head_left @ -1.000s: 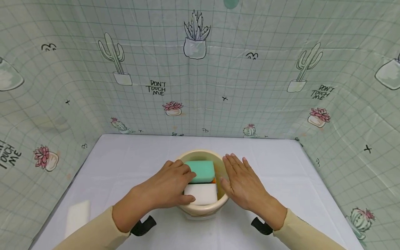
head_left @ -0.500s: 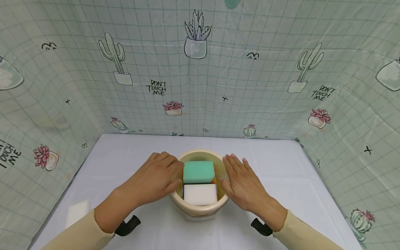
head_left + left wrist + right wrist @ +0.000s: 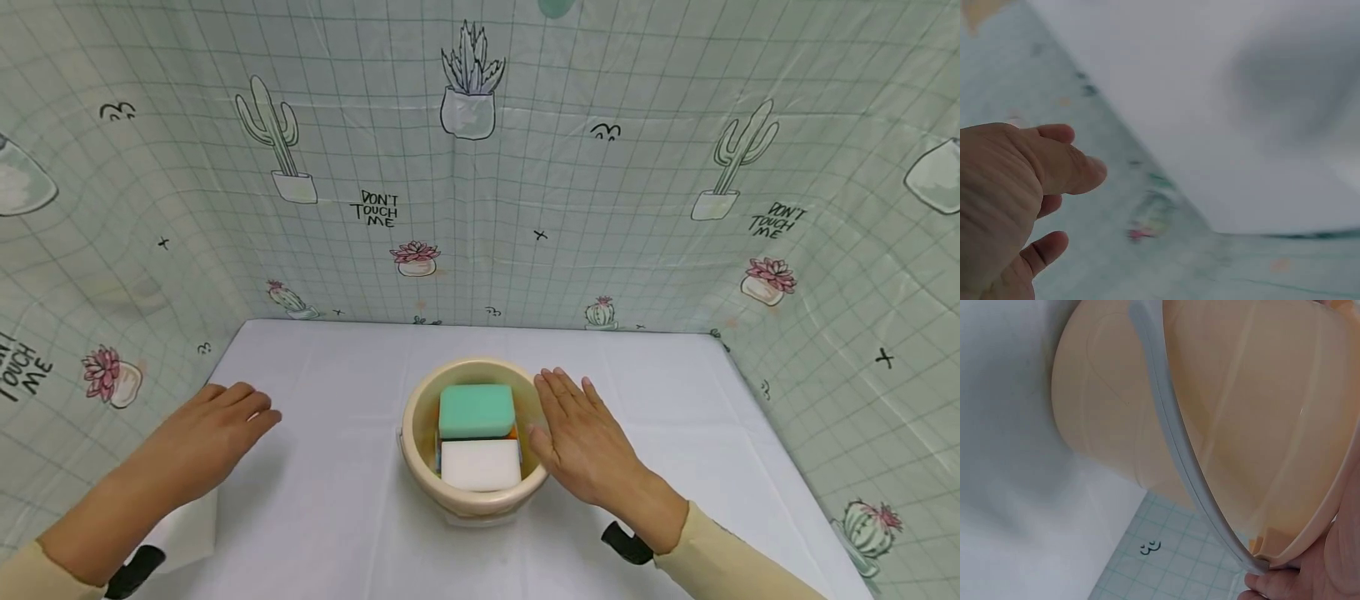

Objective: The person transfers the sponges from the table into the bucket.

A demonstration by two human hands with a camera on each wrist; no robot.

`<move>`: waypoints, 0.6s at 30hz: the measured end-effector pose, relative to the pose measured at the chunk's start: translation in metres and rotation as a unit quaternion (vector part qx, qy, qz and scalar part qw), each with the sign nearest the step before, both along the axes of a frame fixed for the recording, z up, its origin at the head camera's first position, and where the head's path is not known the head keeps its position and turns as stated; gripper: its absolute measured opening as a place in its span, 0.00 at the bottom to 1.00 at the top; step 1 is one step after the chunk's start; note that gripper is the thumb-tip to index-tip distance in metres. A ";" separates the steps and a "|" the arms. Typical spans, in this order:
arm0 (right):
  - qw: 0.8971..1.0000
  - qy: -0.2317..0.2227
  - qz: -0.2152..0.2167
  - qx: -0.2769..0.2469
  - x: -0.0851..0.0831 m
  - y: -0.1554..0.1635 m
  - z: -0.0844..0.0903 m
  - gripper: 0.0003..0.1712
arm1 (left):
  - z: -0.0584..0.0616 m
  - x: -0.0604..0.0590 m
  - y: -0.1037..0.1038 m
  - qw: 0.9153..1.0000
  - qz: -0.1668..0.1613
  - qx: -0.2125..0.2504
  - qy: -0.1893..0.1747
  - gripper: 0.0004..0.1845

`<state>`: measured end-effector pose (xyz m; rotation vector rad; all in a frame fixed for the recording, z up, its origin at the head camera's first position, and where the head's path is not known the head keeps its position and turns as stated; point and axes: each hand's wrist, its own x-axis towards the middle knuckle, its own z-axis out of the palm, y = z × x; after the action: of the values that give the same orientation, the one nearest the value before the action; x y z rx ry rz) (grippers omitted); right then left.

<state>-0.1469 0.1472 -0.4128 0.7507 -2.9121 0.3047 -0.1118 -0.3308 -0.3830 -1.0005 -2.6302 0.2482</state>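
Note:
A cream bucket (image 3: pixel 420 408) stands on the white-covered table, a grey handle (image 3: pixel 1175 437) hanging down its side. Inside it a green block (image 3: pixel 477 411) and a white block (image 3: pixel 481 466) lie one behind the other, over other things with orange and blue edges that are mostly hidden. My right hand (image 3: pixel 588 442) rests at the bucket's right rim, fingers straight and thumb over the edge. Off to the left, my left hand (image 3: pixel 198 442) is in the air with loosely bent fingers and holds nothing. Below its wrist a flat white item (image 3: pixel 186 533) lies on the table, partly covered.
The white tabletop (image 3: pixel 322 367) reaches back to a hanging green-checked cloth (image 3: pixel 525 192) printed with cacti. That cloth also runs along both sides of the table. Each wrist wears a black strap, such as the right strap (image 3: pixel 628 542).
My left hand has come away from the bucket and moved far left, above the flat white item. The blocks stay in the bucket, and my right hand keeps its place at the rim.

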 end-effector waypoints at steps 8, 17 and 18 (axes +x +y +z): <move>1.000 -0.007 -0.001 -0.002 0.000 0.000 0.001 0.40 | -0.040 0.031 -0.061 0.985 0.078 -0.102 -0.114 0.31; 1.000 -0.011 -0.005 -0.006 0.000 0.000 0.000 0.40 | -0.063 0.051 -0.082 0.984 0.078 -0.145 -0.065 0.45; 1.000 -0.011 -0.005 -0.007 0.000 0.000 0.000 0.40 | -0.065 0.051 -0.082 0.984 0.081 -0.145 -0.067 0.44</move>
<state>-0.1468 0.1470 -0.4133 0.7360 -2.9312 0.3336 -0.0604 -0.4132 -0.4478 -0.9150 -2.8591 0.6387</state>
